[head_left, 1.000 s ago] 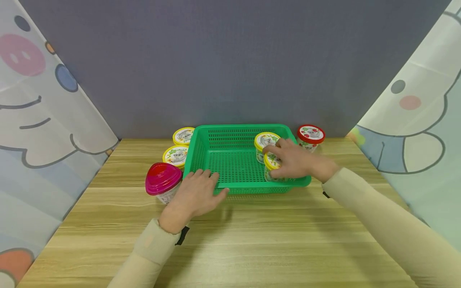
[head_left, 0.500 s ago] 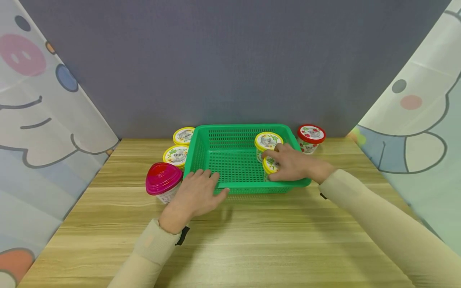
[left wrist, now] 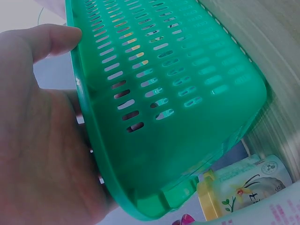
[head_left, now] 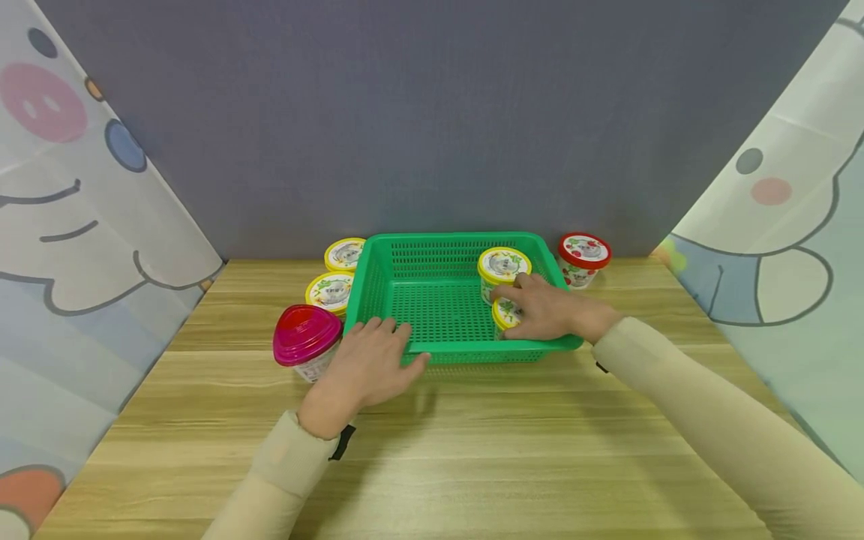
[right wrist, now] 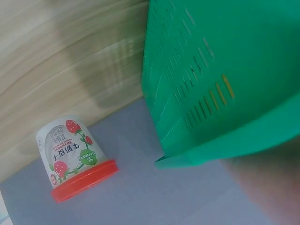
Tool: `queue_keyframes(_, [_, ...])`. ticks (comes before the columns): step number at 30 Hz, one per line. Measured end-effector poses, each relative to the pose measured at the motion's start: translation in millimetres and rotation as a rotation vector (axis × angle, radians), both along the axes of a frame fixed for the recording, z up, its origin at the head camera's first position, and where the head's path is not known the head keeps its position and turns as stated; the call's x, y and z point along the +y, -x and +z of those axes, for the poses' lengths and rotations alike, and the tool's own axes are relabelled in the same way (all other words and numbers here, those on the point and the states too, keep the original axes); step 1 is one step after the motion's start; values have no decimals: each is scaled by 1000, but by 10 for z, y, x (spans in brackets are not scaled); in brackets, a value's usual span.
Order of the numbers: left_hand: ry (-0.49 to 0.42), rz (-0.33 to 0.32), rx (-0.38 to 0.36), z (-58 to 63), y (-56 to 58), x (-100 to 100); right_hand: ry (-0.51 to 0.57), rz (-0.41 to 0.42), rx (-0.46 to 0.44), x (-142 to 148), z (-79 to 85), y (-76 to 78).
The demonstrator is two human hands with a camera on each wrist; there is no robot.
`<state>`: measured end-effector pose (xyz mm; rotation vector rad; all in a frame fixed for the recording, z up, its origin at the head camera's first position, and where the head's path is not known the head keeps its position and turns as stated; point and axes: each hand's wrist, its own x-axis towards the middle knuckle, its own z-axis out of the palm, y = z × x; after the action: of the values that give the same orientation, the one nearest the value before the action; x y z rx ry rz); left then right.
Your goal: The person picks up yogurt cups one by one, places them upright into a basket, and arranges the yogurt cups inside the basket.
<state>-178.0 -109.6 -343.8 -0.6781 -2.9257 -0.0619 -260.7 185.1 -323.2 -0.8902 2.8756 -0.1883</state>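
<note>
My right hand (head_left: 550, 309) grips a round yellow-lidded tub (head_left: 506, 313) inside the green slotted basket (head_left: 459, 347), at its front right. Thumb and fingers go round the lid's sides, and the palm hides its right half. Just behind stands a matching yellow-lidded tub (head_left: 504, 264). My left hand (head_left: 367, 364) lies over the basket's front left rim, fingers reaching inside. In the left wrist view the thumb tip is right at the green rim (left wrist: 83, 101). The right wrist view shows the basket's end wall (right wrist: 206, 84), which hides most of the right hand.
Left of the basket are two yellow-lidded tubs (head_left: 329, 291) and a pink-lidded, rounded-triangular tub (head_left: 307, 335), close to the left hand. A red-lidded strawberry tub (head_left: 583, 255) stands off the back right corner. A grey panel (head_left: 432, 120) rises behind the wooden table (head_left: 472, 465).
My right hand has shifted slightly left and lower with the yellow-lidded tub, settling beside the other one. The left hand and basket have stayed in place.
</note>
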Motion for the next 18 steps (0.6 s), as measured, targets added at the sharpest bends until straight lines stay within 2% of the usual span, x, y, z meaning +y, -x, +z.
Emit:
queue_keyframes(6, [-3,-2,1,5,-4,2,-5,2,10,-15,3,-5])
queue_keyframes(18, [-2,7,-11,7,-6,1,-83,-27,-34,-44,72,-32])
